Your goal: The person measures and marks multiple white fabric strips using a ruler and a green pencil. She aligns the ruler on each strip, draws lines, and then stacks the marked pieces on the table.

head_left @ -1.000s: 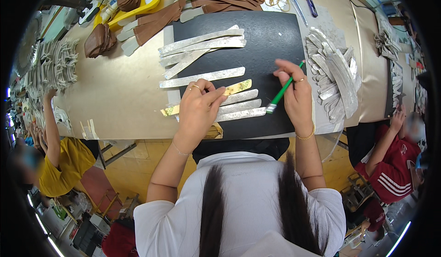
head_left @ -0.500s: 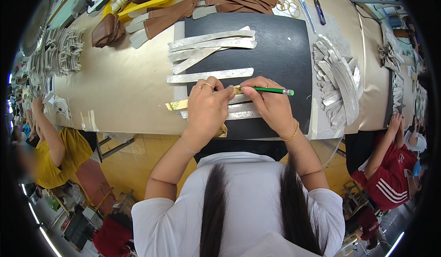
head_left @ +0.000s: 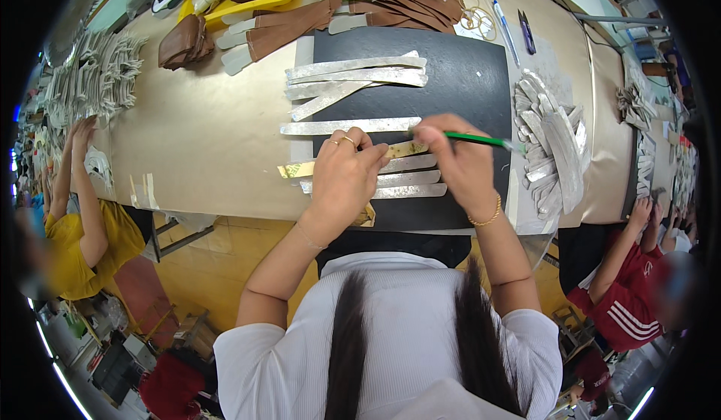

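Left hand [head_left: 342,172] pins yellow strip [head_left: 403,150] beneath it; right hand [head_left: 466,166] pinches green pencil [head_left: 478,139]; weak left hold could skew strip.

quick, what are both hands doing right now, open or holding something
Left hand: closed, fingers and thumb on the yellowish strip.
Right hand: closed, holding the green pencil.

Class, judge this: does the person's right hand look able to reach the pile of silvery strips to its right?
Probably yes: nothing seems to block the right hand from the pile of silvery strips, though the green pencil in that hand could hamper grasping.
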